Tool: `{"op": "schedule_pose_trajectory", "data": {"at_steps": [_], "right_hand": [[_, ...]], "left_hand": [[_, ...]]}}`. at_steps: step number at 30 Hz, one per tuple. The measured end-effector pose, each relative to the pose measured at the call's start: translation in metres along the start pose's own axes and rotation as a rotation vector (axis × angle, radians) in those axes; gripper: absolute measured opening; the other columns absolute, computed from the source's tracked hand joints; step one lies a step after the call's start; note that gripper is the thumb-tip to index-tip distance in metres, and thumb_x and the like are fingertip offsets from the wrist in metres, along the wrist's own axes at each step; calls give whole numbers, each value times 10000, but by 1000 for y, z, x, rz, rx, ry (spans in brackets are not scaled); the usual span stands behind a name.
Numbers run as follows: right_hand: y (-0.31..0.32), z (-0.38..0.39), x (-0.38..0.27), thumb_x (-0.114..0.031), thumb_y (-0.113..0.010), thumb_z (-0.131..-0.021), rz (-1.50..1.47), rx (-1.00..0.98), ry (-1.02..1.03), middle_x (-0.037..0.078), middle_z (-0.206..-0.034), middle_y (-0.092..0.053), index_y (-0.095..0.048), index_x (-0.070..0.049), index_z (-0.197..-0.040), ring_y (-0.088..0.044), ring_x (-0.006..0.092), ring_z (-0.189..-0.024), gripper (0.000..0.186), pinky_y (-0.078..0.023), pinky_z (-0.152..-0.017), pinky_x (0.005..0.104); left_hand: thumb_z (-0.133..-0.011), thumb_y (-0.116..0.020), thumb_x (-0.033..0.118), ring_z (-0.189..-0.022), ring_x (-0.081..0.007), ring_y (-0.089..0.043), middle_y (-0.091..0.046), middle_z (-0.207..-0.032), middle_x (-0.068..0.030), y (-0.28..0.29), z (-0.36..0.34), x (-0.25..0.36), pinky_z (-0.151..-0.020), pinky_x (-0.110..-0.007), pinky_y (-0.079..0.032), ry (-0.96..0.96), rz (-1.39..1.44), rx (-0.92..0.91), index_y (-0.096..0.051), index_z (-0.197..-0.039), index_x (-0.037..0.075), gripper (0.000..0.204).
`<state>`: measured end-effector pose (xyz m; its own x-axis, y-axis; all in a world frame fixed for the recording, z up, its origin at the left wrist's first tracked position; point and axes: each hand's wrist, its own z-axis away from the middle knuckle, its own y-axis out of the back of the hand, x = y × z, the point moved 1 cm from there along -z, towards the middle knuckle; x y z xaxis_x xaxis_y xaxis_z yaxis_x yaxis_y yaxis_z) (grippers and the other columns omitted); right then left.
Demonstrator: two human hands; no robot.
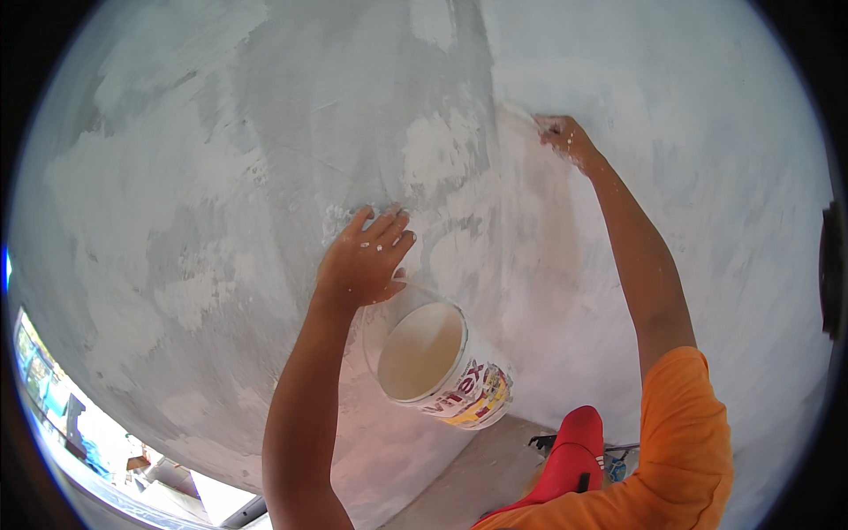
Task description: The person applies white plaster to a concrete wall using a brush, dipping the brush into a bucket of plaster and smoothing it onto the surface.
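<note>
Left hand (364, 261) raised against the grey plastered wall (265, 132), fingers (389, 231) spread open and flecked with white filler, fingertips touching the wall beside a rough white patch (437, 150). Thin wire handle looped at the base of that hand, white plastic bucket (442, 367) hanging from it just below, tilted, mouth toward the camera, pale paste inside, coloured label on its side. Right hand (565, 137) stretched high on the wall, fingers curled shut around something small pressed to the plaster; too hidden to tell what. Orange sleeve (685, 424) at lower right, red knee (574, 455) beneath, bare concrete floor (477, 481) below the bucket.
</note>
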<state>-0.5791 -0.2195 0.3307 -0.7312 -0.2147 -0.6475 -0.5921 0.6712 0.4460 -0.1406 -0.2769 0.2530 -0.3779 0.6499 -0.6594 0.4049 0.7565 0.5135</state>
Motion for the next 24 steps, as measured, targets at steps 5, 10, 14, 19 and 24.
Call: {"op": "schedule_pose_trajectory", "data": {"at_steps": [5, 10, 14, 19, 24], "right_hand": [[-40, 0, 5, -138, -607, -985, 263, 61, 8, 23, -710, -589, -660, -115, -1327, -507, 117, -609, 347, -446, -574, 308], [-17, 1, 19, -41, -553, -973, 454, -448, -126, -1, -698, -533, -686, -76, -1271, -442, 106, -558, 328, -401, -512, 294], [3, -25, 3, -86, -529, -982, 745, -234, 86, 115, -915, -684, -723, 14, -1080, -629, 204, -823, 239, -527, -775, 328], [28, -67, -64, -169, -551, -974, 524, 121, 235, 135, -883, -710, -670, -64, -1274, -615, 223, -800, 340, -524, -783, 343], [-6, -46, 27, -200, -612, -963, 632, 331, 430, 199, -1052, -679, -681, -144, -1248, -644, 398, -999, 299, -513, -910, 435]], "left_hand": [[-669, -830, 364, -1335, -200, -508, -618, -1350, -75, 1, -7, 5, -1114, -447, -372, 8, 34, 32, -692, -1134, 130, 539], [-680, -826, 354, -1333, -204, -510, -608, -1363, -76, 1, -1, 3, -1116, -448, -369, 13, 29, 14, -690, -1128, 127, 521], [-727, -803, 390, -1366, -195, -482, -595, -1393, -54, -2, 0, 2, -1156, -438, -336, 20, -10, -80, -659, -1216, 148, 564], [-735, -798, 401, -1367, -194, -481, -602, -1384, -41, -2, 1, 1, -1159, -436, -328, 27, -17, -64, -661, -1216, 149, 560], [-712, -819, 371, -1349, -205, -490, -584, -1400, -64, -6, -17, 8, -1134, -447, -354, -18, 29, 1, -673, -1180, 139, 543]]}}
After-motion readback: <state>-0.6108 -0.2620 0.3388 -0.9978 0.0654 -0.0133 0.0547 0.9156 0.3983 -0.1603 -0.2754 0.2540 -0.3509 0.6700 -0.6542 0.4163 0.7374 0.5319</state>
